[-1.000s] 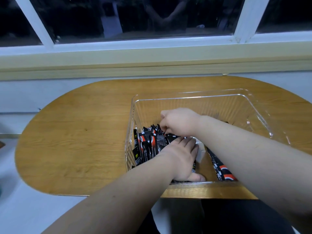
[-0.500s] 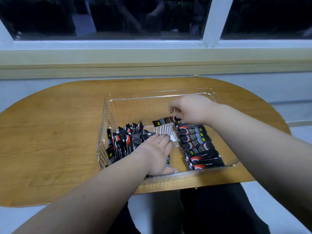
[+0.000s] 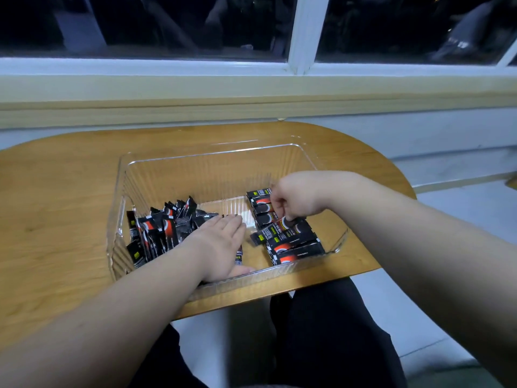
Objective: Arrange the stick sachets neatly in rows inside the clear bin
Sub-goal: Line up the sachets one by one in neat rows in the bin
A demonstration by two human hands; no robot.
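We see the bin [image 3: 120,191] at the centre of the frame, standing on the table [image 3: 56,208], its near wall close to the table's near edge. In the left part of the bin a loose pile [image 3: 159,231] of black-and-red sachets stands and leans at mixed angles against the left wall. In the right part a row [image 3: 296,249] of sachets lies flat, side by side, running from the far end down to the near wall. Between the two groups we see a strip of bare bin floor.

The left hand [image 3: 218,247] comes in from the lower left and lies palm down just right of the pile. Its fingers [image 3: 232,224] are straight and together, gripping nothing, and they touch the pile's edge.

The right hand [image 3: 296,200] reaches in from the right, over the far half of the row. Its fingers [image 3: 278,210] are curled downward and pinch one sachet [image 3: 267,233] by its upper right end. That sachet lies slantwise across the row, its lower left end jutting over the bare strip.

Across the top of the frame we see a pale sill [image 3: 251,88] and a white window frame [image 3: 303,32] with dark glass. At the bottom, dark trousers [image 3: 321,331] show below the table's edge.
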